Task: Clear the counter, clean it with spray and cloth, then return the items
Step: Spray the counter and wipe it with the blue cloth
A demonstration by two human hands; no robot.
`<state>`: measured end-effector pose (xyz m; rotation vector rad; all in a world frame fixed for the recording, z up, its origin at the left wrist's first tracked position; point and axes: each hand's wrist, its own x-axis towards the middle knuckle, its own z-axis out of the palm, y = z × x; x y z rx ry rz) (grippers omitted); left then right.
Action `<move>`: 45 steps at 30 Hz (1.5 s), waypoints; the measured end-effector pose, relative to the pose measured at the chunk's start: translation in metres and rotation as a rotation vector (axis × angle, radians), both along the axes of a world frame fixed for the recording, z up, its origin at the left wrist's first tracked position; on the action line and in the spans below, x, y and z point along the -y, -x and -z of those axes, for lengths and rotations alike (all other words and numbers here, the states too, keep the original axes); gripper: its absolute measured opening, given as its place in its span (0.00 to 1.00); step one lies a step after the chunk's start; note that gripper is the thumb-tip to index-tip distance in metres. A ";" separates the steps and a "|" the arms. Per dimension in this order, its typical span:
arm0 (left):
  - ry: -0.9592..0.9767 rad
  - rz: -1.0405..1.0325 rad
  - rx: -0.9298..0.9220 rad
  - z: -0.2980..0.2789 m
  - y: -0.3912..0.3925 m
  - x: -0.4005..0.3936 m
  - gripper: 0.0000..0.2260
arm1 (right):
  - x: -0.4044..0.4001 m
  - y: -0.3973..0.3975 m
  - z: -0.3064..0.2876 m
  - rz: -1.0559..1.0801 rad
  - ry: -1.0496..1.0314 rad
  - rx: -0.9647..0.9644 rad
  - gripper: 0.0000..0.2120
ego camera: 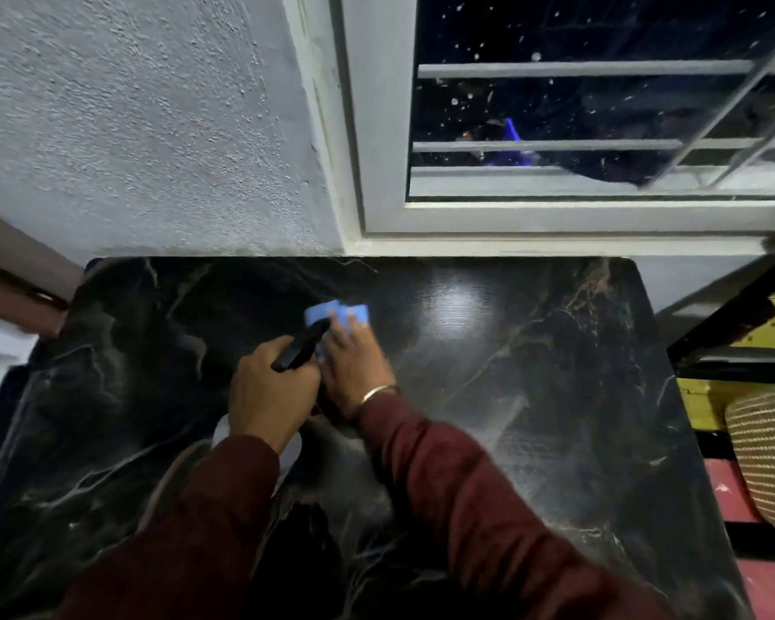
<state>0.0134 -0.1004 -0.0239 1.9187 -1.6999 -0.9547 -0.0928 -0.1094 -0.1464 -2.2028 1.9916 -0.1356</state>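
Head view: one black marble counter (533,396) is seen below one barred window (600,118); one woven basket (766,454) stands off its right edge. One blue cloth (336,311) is pressed flat mid-counter under the right hand (354,364), fingers spread. One spray bottle (298,346), partly hidden, is gripped closed in the left hand (271,391), touching the right.
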 end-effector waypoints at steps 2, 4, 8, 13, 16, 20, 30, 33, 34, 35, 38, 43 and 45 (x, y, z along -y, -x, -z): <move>-0.010 -0.008 -0.014 -0.003 0.005 -0.001 0.06 | -0.023 -0.013 0.005 -0.258 -0.102 0.005 0.30; -0.014 -0.004 -0.017 -0.007 0.010 0.001 0.08 | -0.029 0.029 0.006 -0.230 -0.030 0.130 0.28; 0.007 -0.002 0.006 -0.009 0.013 0.000 0.12 | -0.045 0.167 -0.004 0.400 0.051 0.116 0.24; 0.001 0.024 0.007 -0.013 0.008 -0.009 0.11 | -0.115 0.239 -0.014 0.823 0.081 0.076 0.25; 0.009 0.046 0.000 -0.015 -0.001 -0.012 0.10 | -0.110 0.170 -0.015 0.859 0.136 0.066 0.25; 0.033 0.083 0.003 -0.017 -0.022 -0.009 0.09 | -0.087 0.027 -0.005 0.523 0.162 0.086 0.26; 0.054 0.123 0.012 -0.030 -0.089 -0.022 0.13 | -0.173 0.047 -0.005 0.325 0.110 0.076 0.24; 0.062 0.091 -0.028 -0.032 -0.114 -0.026 0.13 | -0.181 0.090 -0.005 0.771 0.074 0.092 0.28; 0.062 0.097 -0.029 -0.031 -0.122 -0.028 0.12 | -0.176 0.081 -0.005 0.852 0.057 0.094 0.29; 0.055 0.099 -0.028 -0.029 -0.131 -0.029 0.10 | -0.166 0.059 -0.006 0.906 0.069 0.091 0.29; 0.045 0.068 0.000 -0.028 -0.163 -0.032 0.09 | -0.125 -0.050 -0.010 0.803 0.116 0.093 0.25; 0.037 -0.004 0.073 -0.028 -0.211 -0.029 0.07 | -0.116 -0.246 -0.003 -0.008 -0.006 0.010 0.27; 0.060 -0.023 0.082 -0.029 -0.225 -0.027 0.07 | -0.144 -0.262 -0.005 -0.277 -0.059 0.031 0.25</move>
